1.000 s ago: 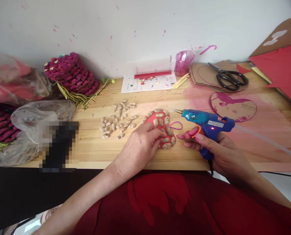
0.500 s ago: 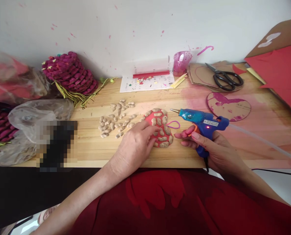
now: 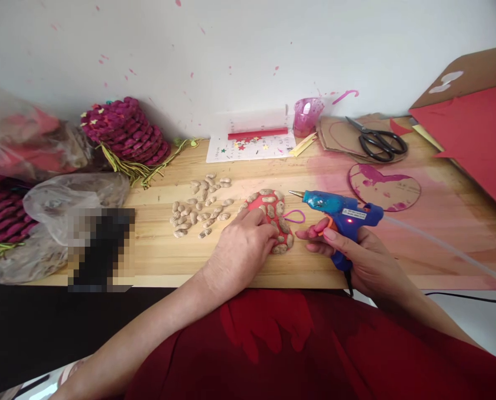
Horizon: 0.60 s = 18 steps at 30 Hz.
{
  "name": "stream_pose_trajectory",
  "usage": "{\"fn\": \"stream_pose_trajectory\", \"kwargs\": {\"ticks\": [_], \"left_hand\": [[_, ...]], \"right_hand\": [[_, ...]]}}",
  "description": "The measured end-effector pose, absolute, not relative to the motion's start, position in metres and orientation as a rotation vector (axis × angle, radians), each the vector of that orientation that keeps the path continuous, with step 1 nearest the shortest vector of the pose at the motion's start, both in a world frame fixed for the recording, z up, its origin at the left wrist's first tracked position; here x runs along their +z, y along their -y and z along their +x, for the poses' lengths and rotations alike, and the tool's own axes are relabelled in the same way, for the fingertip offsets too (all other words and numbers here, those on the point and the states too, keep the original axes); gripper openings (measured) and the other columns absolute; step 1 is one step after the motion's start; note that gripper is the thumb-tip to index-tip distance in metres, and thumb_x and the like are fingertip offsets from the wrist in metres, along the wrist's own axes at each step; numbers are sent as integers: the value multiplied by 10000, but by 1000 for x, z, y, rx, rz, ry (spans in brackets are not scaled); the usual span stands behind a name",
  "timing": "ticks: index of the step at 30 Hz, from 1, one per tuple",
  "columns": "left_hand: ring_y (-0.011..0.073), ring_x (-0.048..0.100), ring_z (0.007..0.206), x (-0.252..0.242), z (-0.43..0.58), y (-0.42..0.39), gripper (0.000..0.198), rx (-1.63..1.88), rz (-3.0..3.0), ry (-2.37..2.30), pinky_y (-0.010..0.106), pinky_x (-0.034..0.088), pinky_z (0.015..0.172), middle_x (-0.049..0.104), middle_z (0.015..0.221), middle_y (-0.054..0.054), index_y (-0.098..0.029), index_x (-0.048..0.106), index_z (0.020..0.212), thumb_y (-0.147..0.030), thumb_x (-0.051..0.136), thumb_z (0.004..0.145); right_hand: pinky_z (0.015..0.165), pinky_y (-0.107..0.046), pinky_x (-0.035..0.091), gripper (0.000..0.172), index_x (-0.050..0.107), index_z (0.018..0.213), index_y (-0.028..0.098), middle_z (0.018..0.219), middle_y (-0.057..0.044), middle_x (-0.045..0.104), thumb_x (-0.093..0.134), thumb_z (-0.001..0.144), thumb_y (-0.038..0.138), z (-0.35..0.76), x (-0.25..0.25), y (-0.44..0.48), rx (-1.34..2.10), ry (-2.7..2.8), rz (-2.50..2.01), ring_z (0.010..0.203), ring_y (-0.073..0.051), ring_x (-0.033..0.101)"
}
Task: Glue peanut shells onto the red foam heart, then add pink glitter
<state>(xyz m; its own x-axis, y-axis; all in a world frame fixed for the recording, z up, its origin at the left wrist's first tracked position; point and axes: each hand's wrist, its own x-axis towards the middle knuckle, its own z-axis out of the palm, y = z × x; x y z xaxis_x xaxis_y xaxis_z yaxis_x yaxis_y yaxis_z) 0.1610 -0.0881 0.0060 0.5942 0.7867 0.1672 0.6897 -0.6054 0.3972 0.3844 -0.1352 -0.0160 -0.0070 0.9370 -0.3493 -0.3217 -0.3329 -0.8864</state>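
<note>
Several peanuts (image 3: 280,207) sit on a red shape (image 3: 254,205) that lies on the bench (image 3: 156,247) right in front of me, partly covered by my left hand (image 3: 248,236). That hand is bent over it with the fingers drawn together and the tips down among the peanuts; I can't tell whether they pinch one. A thin purple loop (image 3: 303,215) sticks out from the shape's right side.

My right hand (image 3: 351,244) is wrapped around the handle of a blue glue gun (image 3: 345,214), fingers curled at its orange trigger. A small red light glows on the gun's side, its metal nozzle points left, near the shape's upper right edge, and a long clear glue stick (image 3: 443,247) trails out of the back.

To the left of the shape, loose peanuts (image 3: 193,215) are scattered over the wood. On the other side, beyond the gun, lies a purple-stained cardboard heart (image 3: 393,191), with black-handled scissors (image 3: 368,132) resting on cardboard sheets (image 3: 339,138) behind it.

Against the wall I have a pink-stained plastic cup (image 3: 308,116) and a paper sheet (image 3: 218,145) sprinkled with tiny stars. At the far left, a knobbly purple bundle (image 3: 129,133) with yellow-green strands stands behind a crumpled clear bag (image 3: 60,203); red sheets (image 3: 476,128) lean at far right.
</note>
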Motion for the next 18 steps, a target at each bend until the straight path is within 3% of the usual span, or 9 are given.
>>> {"fn": "stream_pose_trajectory", "kwargs": {"ticks": [7, 11, 14, 18], "left_hand": [[206, 604, 859, 10, 167, 89, 166, 380, 2589, -1198, 325, 513, 764, 639, 911, 79, -157, 750, 850, -155, 614, 946], [248, 619, 933, 24, 175, 89, 183, 137, 2692, -1233, 348, 536, 776, 657, 956, 104, -141, 724, 834, -129, 579, 944], [280, 624, 963, 34, 181, 90, 196, -11, 2735, -1240, 372, 547, 768, 665, 963, 127, -127, 721, 864, -93, 541, 933], [296, 617, 964, 30, 182, 94, 204, 48, 2784, -1232, 386, 545, 754, 664, 924, 133, -118, 720, 877, -74, 524, 913]], "right_hand": [[811, -226, 594, 230, 773, 918, 239, 930, -51, 816, 842, 791, 418, 386, -12, 138, 1576, 672, -1308, 820, -165, 757], [739, -180, 604, 251, 792, 872, 248, 908, -43, 813, 893, 717, 418, 386, -13, 136, 1556, 625, -1336, 794, -158, 751], [774, -192, 621, 240, 800, 839, 250, 874, -31, 800, 907, 693, 408, 385, -14, 134, 1516, 652, -1319, 788, -160, 750], [776, -201, 626, 215, 800, 825, 248, 859, -27, 777, 880, 727, 422, 385, -16, 133, 1504, 720, -1255, 763, -148, 737]]}}
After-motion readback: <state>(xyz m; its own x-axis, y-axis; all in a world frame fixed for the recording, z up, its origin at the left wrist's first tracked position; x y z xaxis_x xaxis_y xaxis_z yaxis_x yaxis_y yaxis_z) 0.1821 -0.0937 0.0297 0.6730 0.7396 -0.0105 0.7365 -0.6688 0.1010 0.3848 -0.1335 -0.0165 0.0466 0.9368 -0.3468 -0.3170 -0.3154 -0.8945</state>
